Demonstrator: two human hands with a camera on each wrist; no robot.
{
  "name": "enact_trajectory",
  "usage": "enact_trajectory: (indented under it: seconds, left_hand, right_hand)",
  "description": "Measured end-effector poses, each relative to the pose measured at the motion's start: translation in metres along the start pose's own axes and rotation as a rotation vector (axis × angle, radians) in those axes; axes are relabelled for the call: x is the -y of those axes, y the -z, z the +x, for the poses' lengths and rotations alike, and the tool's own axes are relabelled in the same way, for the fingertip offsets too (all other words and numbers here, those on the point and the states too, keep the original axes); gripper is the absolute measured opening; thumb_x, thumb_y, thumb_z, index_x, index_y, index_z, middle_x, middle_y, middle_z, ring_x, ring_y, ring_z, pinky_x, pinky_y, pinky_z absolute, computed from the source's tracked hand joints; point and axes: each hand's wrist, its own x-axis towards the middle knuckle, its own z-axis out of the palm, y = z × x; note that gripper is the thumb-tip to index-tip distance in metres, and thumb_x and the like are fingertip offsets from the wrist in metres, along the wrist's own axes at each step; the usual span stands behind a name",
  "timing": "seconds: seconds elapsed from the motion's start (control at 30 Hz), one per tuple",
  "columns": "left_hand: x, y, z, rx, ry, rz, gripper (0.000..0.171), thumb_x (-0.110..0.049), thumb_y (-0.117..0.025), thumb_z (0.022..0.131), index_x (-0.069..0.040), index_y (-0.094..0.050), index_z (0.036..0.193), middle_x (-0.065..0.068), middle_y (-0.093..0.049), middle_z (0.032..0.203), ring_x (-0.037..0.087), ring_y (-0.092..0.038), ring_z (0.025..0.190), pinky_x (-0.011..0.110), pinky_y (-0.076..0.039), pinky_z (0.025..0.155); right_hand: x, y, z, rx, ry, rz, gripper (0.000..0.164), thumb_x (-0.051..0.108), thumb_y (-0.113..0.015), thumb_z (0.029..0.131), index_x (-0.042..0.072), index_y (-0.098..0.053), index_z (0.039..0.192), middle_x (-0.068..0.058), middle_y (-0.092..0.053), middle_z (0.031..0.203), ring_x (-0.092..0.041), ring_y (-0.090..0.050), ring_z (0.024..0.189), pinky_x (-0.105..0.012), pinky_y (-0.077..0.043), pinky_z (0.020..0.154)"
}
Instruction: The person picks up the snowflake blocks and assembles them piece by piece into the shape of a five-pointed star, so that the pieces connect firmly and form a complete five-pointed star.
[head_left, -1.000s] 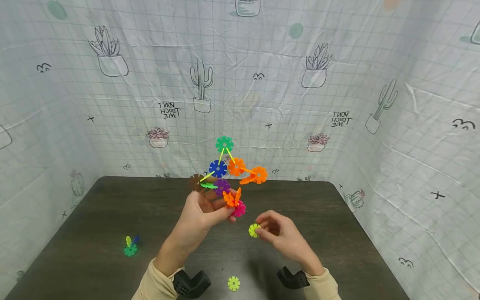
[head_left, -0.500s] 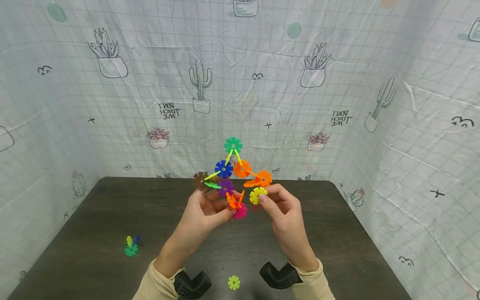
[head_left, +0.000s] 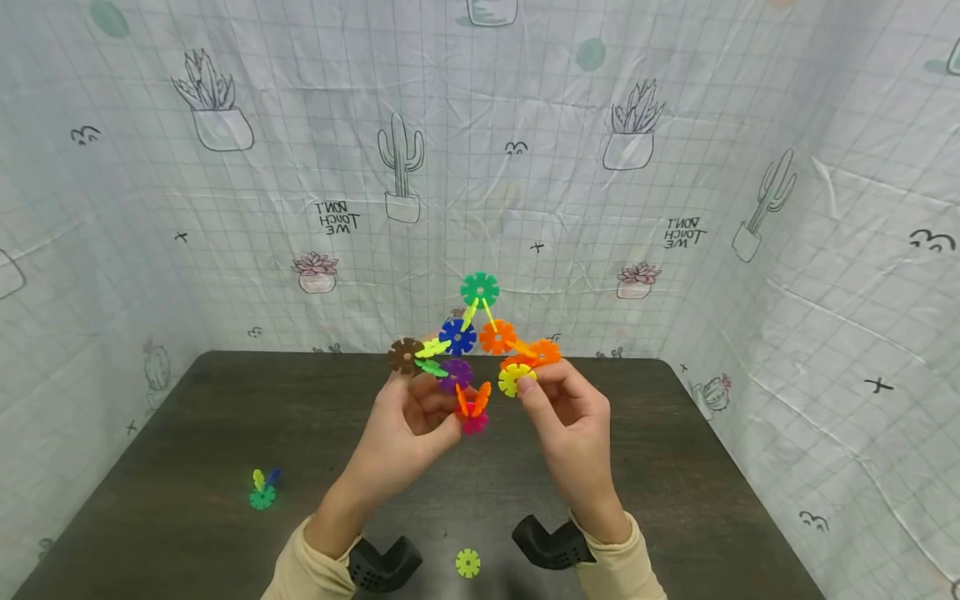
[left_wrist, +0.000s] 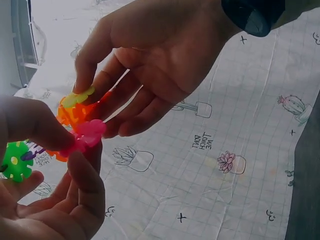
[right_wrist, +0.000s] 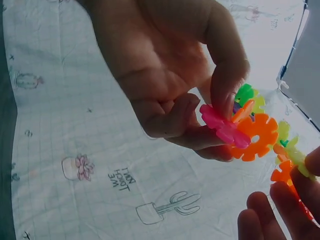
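Note:
A chain of notched plastic snowflake discs hangs between both hands, with a green disc (head_left: 480,290) at its top. Its left side runs through a blue disc (head_left: 458,337), a brown disc (head_left: 406,356) and a purple disc (head_left: 455,376). My left hand (head_left: 408,437) pinches the pink disc (right_wrist: 224,127) at the lower end, where two orange discs stand up. With thumb and fingers, my right hand (head_left: 576,425) pinches a yellow disc (head_left: 515,380), which overlaps the orange discs (head_left: 543,353) at the chain's right end in the head view.
On the dark table (head_left: 187,417), a small joined piece with a green disc (head_left: 262,498) and two upright discs lies at the left. A single yellow-green disc (head_left: 468,563) lies near the front. A patterned cloth (head_left: 465,167) surrounds the table's back and sides.
My right hand has risen with the yellow disc from over the table to the chain's right end. The chain has shifted slightly right and turned; the left hand still pinches the pink disc.

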Motion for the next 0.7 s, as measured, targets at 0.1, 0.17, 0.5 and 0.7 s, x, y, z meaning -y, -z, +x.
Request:
enact_trajectory:
  seconds: [0.1, 0.17, 0.5, 0.7]
  left_hand:
    - [-0.0016, 0.0004, 0.0006, -0.003, -0.018, 0.055, 0.069, 0.01, -0.066, 0.087, -0.005, -0.039, 0.149, 0.024, -0.067, 0.113, 0.014, -0.071, 0.091, 0.027, -0.06, 0.079]
    - [-0.0028, 0.0006, 0.0016, -0.001, -0.026, 0.075, 0.078, 0.009, -0.067, 0.088, -0.011, -0.033, 0.155, 0.022, -0.068, 0.111, 0.016, -0.071, 0.09, 0.027, -0.06, 0.078]
    - [-0.0084, 0.0035, 0.0014, 0.021, 0.024, 0.148, 0.088, 0.003, -0.067, 0.091, -0.031, -0.025, 0.161, 0.013, -0.07, 0.1, 0.019, -0.068, 0.085, 0.028, -0.06, 0.077]
    - [-0.0091, 0.0059, 0.0022, 0.063, 0.044, 0.168, 0.087, 0.001, -0.067, 0.093, -0.036, -0.024, 0.159, 0.01, -0.072, 0.096, 0.027, -0.069, 0.082, 0.03, -0.06, 0.075]
  right_hand:
    - [-0.0007, -0.0004, 0.001, 0.011, 0.036, -0.017, 0.005, -0.006, -0.063, 0.095, -0.01, -0.062, 0.093, -0.002, -0.06, 0.092, -0.015, -0.058, 0.079, -0.02, -0.052, 0.068]
    - [-0.0009, -0.0005, 0.0016, 0.012, 0.046, -0.02, 0.004, -0.007, -0.065, 0.094, -0.01, -0.064, 0.092, -0.004, -0.058, 0.094, -0.015, -0.059, 0.081, -0.019, -0.053, 0.07]
    - [0.0013, 0.0018, 0.0044, 0.043, -0.001, -0.054, 0.003, -0.006, -0.068, 0.092, -0.009, -0.069, 0.092, -0.008, -0.06, 0.097, -0.017, -0.061, 0.086, -0.019, -0.055, 0.074]
    - [0.0017, 0.0013, 0.003, 0.034, -0.049, -0.071, 0.003, -0.005, -0.068, 0.093, -0.007, -0.071, 0.092, -0.009, -0.06, 0.097, -0.018, -0.062, 0.084, -0.02, -0.056, 0.073]
